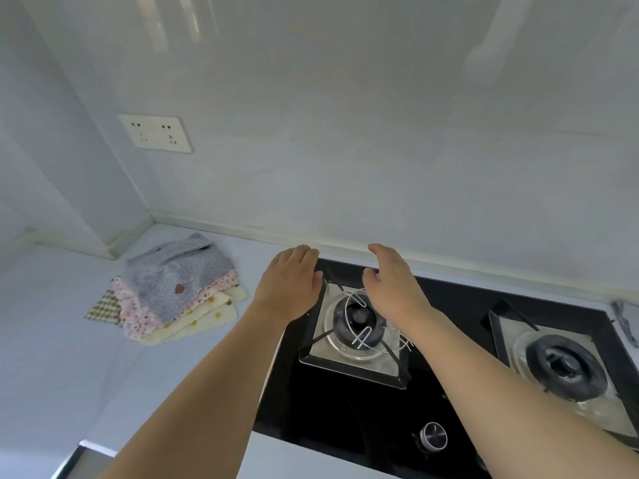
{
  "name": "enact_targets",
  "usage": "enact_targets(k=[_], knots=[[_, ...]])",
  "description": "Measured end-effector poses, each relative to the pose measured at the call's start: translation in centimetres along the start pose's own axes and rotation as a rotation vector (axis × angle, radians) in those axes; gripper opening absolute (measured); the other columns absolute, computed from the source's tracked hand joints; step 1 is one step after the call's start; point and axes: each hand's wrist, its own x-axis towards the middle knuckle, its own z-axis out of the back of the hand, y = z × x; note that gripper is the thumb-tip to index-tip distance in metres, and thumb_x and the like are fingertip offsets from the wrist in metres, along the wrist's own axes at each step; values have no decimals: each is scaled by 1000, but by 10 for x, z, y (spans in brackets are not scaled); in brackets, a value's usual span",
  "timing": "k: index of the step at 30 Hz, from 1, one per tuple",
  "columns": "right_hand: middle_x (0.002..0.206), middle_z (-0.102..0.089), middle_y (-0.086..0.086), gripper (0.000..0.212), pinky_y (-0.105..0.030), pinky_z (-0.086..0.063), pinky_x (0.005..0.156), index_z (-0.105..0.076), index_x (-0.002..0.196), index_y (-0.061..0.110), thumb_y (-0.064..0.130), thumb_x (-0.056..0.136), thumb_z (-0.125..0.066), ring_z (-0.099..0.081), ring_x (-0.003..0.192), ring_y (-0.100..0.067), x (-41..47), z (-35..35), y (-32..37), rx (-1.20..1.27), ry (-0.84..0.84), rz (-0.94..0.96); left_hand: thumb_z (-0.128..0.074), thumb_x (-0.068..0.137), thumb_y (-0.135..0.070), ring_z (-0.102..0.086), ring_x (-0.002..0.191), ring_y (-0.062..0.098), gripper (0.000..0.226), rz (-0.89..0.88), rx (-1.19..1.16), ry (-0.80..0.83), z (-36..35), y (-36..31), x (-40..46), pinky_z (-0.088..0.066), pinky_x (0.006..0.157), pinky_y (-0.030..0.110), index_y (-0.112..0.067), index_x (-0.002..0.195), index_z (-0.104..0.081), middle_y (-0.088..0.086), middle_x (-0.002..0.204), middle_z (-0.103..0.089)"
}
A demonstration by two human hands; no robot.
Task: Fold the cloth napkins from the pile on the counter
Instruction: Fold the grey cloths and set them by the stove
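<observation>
A pile of cloth napkins [173, 288] lies on the pale counter [69, 357] near the back left corner. A grey speckled one is on top, with pink floral, cream dotted and checked ones under it. My left hand [290, 281] hovers palm down, fingers apart, to the right of the pile, above the hob's left edge. My right hand [390, 278] is also empty and held over the left burner. Neither hand touches a napkin.
A black glass gas hob [332, 406] fills the right half of the counter, with a left burner [359, 323], a right burner [567, 368] and a knob [434, 435]. A wall socket [155, 133] sits above the pile. The wall runs close behind.
</observation>
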Motion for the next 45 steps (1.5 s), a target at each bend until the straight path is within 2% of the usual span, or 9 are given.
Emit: enact_targets(k=[8,15,21,24,27,30,35,38,45], knots=[[152,-35,-4,49,-29,-24,111,-34,147,13,16,98,-42,-34,138,-19,45,-94,76,-34,14,3,-38,101,-26,-40,126,22,39,108,-32,118,9,137,-14,-36,100,34,-13,137,-42,1,140,-42],[150,-38,-2,46,-28,-31,111,-38,145,14,16,99,-41,-42,132,-18,65,-176,125,-46,161,34,-40,97,-20,-49,120,23,32,295,-122,232,19,245,-31,-45,96,40,-13,125,-55,3,132,-52],[146,-42,-3,41,-29,-34,108,-43,141,14,17,101,-39,-43,131,-20,119,-240,137,-172,267,180,-46,94,-13,-58,105,20,28,521,-242,126,2,312,-38,-42,84,26,-16,114,-66,0,117,-60],[146,-42,-2,42,-26,-31,107,-42,142,16,16,100,-38,-43,130,-19,151,-285,129,-251,315,252,-49,95,-19,-64,90,16,20,459,-351,216,-22,334,-33,-53,79,29,-23,102,-67,-15,95,-63],[144,-44,-2,43,-29,-33,108,-45,140,16,14,97,-44,-44,128,-20,177,-326,113,-348,336,350,-51,94,-24,-61,81,11,15,321,-346,295,-55,347,-30,-53,73,28,-27,90,-65,-12,90,-63],[140,-48,1,44,-27,-33,108,-50,137,19,14,93,-50,-45,127,-17,194,-355,98,-412,342,463,-56,91,-34,-53,68,9,16,251,-312,252,-85,352,-34,-43,60,25,-25,78,-56,-7,80,-59],[134,-53,1,44,-25,-37,102,-56,132,17,12,88,-54,-49,123,-17,208,-377,87,-476,255,605,-56,86,-60,-54,78,12,32,143,-89,82,-116,352,-36,-44,67,30,-28,83,-56,-9,88,-52],[137,-50,4,40,-27,-36,103,-58,131,18,16,91,-54,-46,126,-14,206,-377,88,-530,223,652,-53,88,-52,-55,86,17,27,87,23,-27,-131,347,-35,-47,73,32,-26,95,-57,-7,95,-52],[119,-62,3,28,-30,-42,89,-66,116,19,21,98,-46,-55,111,-17,199,-368,93,-525,-3,698,-44,94,-31,-49,73,20,20,120,-60,-186,-139,351,-41,-37,58,31,-19,79,-46,-3,80,-47]])
